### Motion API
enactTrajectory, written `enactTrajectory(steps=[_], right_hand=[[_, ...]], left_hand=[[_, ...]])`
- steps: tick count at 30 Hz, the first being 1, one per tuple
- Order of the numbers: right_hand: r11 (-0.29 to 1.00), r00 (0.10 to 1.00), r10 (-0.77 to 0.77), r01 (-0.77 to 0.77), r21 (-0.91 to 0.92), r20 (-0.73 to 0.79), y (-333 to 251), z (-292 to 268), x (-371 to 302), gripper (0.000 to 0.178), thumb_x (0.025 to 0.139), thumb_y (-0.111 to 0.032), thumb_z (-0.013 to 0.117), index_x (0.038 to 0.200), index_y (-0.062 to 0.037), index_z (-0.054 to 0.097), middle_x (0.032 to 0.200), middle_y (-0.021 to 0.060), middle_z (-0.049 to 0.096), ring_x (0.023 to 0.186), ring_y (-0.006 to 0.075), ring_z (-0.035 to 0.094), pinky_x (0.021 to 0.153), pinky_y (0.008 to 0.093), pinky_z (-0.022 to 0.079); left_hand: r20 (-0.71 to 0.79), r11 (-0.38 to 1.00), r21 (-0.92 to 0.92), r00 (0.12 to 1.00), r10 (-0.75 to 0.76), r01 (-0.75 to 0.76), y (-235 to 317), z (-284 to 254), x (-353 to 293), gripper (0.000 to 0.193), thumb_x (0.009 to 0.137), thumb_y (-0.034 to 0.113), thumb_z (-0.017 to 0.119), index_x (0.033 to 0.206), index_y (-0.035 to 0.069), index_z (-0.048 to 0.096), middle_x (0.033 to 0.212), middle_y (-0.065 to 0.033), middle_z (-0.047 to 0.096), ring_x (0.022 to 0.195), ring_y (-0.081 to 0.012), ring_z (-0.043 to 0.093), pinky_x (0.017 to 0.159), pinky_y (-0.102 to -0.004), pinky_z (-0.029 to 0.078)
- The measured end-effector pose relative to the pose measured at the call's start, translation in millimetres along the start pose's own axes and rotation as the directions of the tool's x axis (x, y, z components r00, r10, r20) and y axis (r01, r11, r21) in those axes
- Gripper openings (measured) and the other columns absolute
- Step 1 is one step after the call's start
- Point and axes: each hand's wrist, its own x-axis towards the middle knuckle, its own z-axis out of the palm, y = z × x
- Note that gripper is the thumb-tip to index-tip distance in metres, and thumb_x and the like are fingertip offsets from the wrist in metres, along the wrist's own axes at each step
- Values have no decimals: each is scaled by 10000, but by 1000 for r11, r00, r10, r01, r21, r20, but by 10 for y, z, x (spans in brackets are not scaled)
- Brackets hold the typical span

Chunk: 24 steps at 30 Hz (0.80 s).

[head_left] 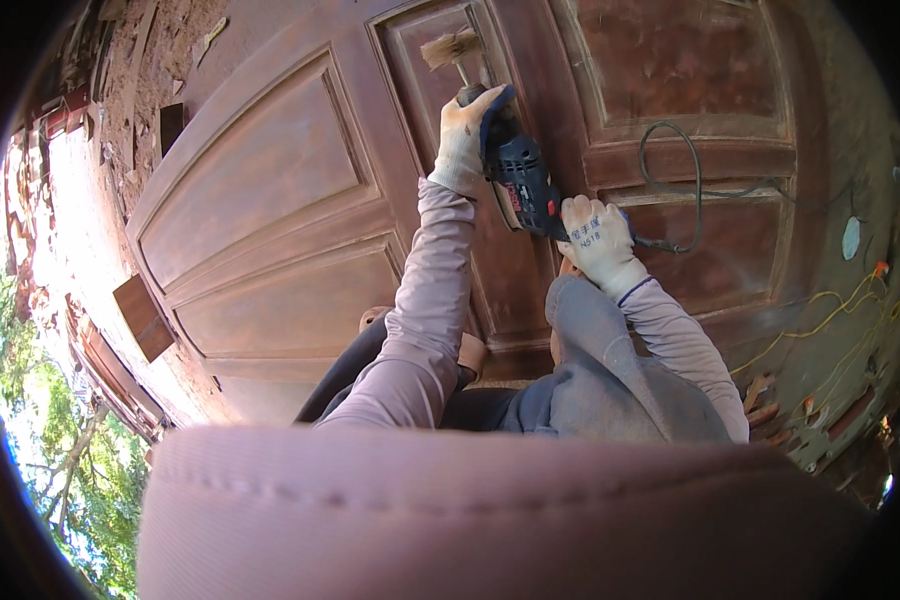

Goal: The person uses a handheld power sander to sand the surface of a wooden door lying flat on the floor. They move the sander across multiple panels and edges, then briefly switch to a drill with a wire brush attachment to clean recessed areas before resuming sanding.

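Sunlit trees (50, 440) at left; dirt ground (850, 330) — yellow cords (830, 320).

Door (270, 200) is showing reddish-brown wood; drill (523, 185) is showing dark blue-black with a red switch; gloves (598, 240) are appearing white; sleeves (435, 300) are appearing pale mauve; cord (695, 190) is appearing grey.

Gloved hands (530, 185) on drill (522, 180)

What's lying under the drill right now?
Under the drill lies a reddish-brown panelled wooden door; the spinning brush meets a recessed panel. The left hand and right hand cover the wood directly beneath them.
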Motion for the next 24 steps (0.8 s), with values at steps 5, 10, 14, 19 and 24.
enactTrajectory(steps=[5, 10, 14, 19, 24], right_hand=[[999, 998, 32, -32, 3, -46, -30, 2, 2, 416, 686, -321, 692, 999, -95, 537, 852, 40, 526, 786, 190, 576, 657, 355, 454], [999, 999, 49, -49, 1, -8, -25, 73, 6, 419, 681, -329, 699, 987, -93, 537, 831, 33, 536, 756, 185, 598, 649, 347, 459], [998, 999, 34, -32, 52, -35, -12, 45, -11, 516, 700, -358, 701, 1088, -56, 545, 830, 54, 545, 743, 203, 601, 657, 359, 464], [998, 999, 50, -51, 27, 14, -14, -4, 17, 576, 698, -372, 705, 1142, -48, 534, 874, 67, 542, 757, 213, 602, 683, 368, 460], [993, 995, 92, -94, 68, 41, 0, -2, 22, 589, 687, -354, 725, 1149, -49, 523, 923, 77, 537, 800, 226, 597, 701, 383, 456]], left_hand=[[68, 995, 93, 997, 41, -48, -19, -30, 47, 193, 843, 155, 686, 926, -17, 663, 745, -70, 630, 657, -160, 623, 586, -273, 514], [30, 1000, 10, 1000, 5, -5, 15, 5, 57, 219, 749, 152, 777, 824, 0, 637, 693, -59, 629, 574, -146, 598, 537, -278, 505], [43, 992, 127, 999, 22, -27, 66, 28, 26, 203, 811, 162, 709, 875, -14, 631, 733, -76, 617, 635, -166, 614, 569, -283, 505], [38, 999, 31, 999, 7, -8, 85, 43, -38, 194, 805, 145, 702, 888, -10, 621, 740, -75, 614, 656, -160, 610, 583, -277, 500], [28, 998, 30, 998, 60, -61, 103, 124, -95, 183, 813, 134, 681, 902, -12, 618, 752, -73, 622, 661, -158, 612, 600, -275, 503]])
